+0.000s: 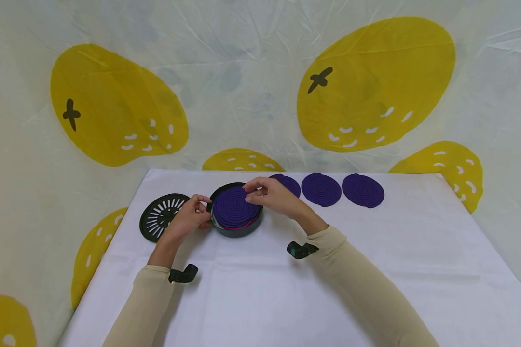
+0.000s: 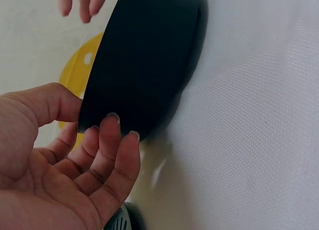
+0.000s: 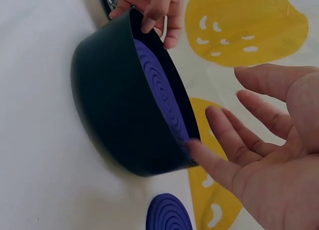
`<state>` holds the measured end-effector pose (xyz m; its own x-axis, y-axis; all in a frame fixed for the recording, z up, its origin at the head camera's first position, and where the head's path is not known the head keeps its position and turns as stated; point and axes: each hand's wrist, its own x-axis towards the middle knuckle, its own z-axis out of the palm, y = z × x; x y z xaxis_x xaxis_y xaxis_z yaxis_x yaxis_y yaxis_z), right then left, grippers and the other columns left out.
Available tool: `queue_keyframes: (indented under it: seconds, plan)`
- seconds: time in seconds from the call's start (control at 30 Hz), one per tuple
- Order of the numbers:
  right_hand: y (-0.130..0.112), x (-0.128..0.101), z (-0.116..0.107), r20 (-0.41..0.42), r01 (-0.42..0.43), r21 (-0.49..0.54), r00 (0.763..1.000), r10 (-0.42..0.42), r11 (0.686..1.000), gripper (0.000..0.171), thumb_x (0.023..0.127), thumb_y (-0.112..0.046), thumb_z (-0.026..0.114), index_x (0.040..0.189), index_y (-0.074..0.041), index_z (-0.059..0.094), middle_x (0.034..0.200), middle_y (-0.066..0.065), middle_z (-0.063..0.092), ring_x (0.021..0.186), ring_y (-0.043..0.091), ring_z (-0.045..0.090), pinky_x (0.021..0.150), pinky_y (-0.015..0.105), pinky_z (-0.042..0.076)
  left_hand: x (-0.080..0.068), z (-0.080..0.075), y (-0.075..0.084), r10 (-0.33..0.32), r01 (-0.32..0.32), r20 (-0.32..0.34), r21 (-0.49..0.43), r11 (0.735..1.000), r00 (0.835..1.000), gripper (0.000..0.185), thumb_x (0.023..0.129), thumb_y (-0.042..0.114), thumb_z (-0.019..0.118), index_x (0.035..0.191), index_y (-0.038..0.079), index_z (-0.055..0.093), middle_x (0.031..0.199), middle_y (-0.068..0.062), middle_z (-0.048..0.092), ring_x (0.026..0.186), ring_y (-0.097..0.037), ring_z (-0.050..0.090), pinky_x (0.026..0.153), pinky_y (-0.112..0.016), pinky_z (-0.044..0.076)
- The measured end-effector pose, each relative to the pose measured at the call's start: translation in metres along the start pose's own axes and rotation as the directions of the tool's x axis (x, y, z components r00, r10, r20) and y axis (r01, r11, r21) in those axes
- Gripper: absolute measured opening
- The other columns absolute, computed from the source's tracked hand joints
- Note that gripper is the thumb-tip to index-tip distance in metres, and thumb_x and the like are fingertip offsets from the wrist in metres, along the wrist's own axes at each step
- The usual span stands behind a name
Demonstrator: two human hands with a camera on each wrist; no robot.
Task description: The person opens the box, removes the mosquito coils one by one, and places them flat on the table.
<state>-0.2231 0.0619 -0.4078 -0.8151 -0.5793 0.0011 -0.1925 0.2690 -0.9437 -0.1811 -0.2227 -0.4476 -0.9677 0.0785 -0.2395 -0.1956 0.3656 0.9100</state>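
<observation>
A round dark tin stands on the table, with a purple spiral mosquito coil lying inside. A red-pink edge shows beneath that coil at the front. My left hand grips the tin's left rim, thumb over the edge and fingers against the outer wall. Over the right side of the tin hovers my right hand, fingers loosely bent with nothing between them. Its little finger is close to the rim in the right wrist view; whether it touches cannot be told.
Left of the tin lies a dark slotted round lid, partly behind my left hand. To the right, purple coils lie in a row: one partly hidden coil, a middle coil and a far-right coil. A patterned curtain hangs behind the white-covered table.
</observation>
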Motion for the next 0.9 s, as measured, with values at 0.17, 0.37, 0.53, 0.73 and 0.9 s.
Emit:
queue_keyframes:
  seconds: [0.17, 0.37, 0.53, 0.73, 0.9]
  plan:
    - [-0.003, 0.005, 0.01, 0.048, 0.002, -0.008, 0.999, -0.002, 1.0, 0.044, 0.096, -0.014, 0.07, 0.135, 0.002, 0.058, 0.141, 0.019, 0.057, 0.126, 0.03, 0.06, 0.102, 0.037, 0.052, -0.002, 0.0, 0.001, 0.001, -0.001, -0.001, 0.0, 1.0, 1.0, 0.042, 0.094, -0.001, 0.061, 0.133, 0.003, 0.047, 0.09, -0.007, 0.048, 0.072, -0.023, 0.063, 0.067, -0.034, 0.057]
    - [-0.003, 0.011, 0.022, 0.052, 0.01, -0.051, 0.999, -0.007, 0.999, 0.042, 0.096, -0.015, 0.07, 0.135, -0.001, 0.059, 0.14, 0.013, 0.059, 0.132, 0.03, 0.055, 0.108, 0.039, 0.047, -0.001, 0.0, 0.002, -0.007, 0.007, -0.006, 0.009, 1.0, 1.0, 0.042, 0.094, 0.0, 0.061, 0.134, 0.003, 0.046, 0.09, -0.007, 0.048, 0.073, -0.023, 0.063, 0.067, -0.034, 0.057]
    - [-0.004, 0.011, 0.025, 0.044, 0.003, -0.065, 0.999, 0.0, 0.998, 0.04, 0.096, -0.013, 0.069, 0.134, -0.002, 0.06, 0.139, 0.008, 0.06, 0.133, 0.028, 0.055, 0.109, 0.039, 0.046, -0.001, 0.0, 0.002, -0.013, 0.013, -0.007, 0.013, 1.0, 1.0, 0.042, 0.094, 0.0, 0.062, 0.133, 0.003, 0.047, 0.091, -0.008, 0.048, 0.073, -0.023, 0.064, 0.068, -0.034, 0.057]
    - [0.001, 0.01, 0.022, 0.006, 0.001, -0.077, 1.0, 0.0, 0.997, 0.037, 0.096, -0.011, 0.069, 0.131, -0.002, 0.062, 0.137, 0.007, 0.061, 0.133, 0.029, 0.053, 0.112, 0.046, 0.042, 0.0, 0.0, 0.001, -0.011, 0.011, -0.004, 0.012, 1.0, 1.0, 0.042, 0.094, 0.0, 0.062, 0.134, 0.003, 0.047, 0.092, -0.008, 0.048, 0.074, -0.023, 0.065, 0.068, -0.034, 0.057]
    - [0.005, 0.013, 0.025, -0.003, 0.011, -0.091, 1.0, -0.011, 0.996, 0.038, 0.095, -0.009, 0.07, 0.132, -0.002, 0.062, 0.142, 0.008, 0.057, 0.141, 0.026, 0.046, 0.118, 0.045, 0.034, -0.001, 0.0, 0.0, -0.003, 0.003, -0.001, 0.009, 1.0, 1.0, 0.042, 0.094, 0.0, 0.062, 0.134, 0.003, 0.047, 0.092, -0.008, 0.048, 0.074, -0.024, 0.065, 0.068, -0.035, 0.057]
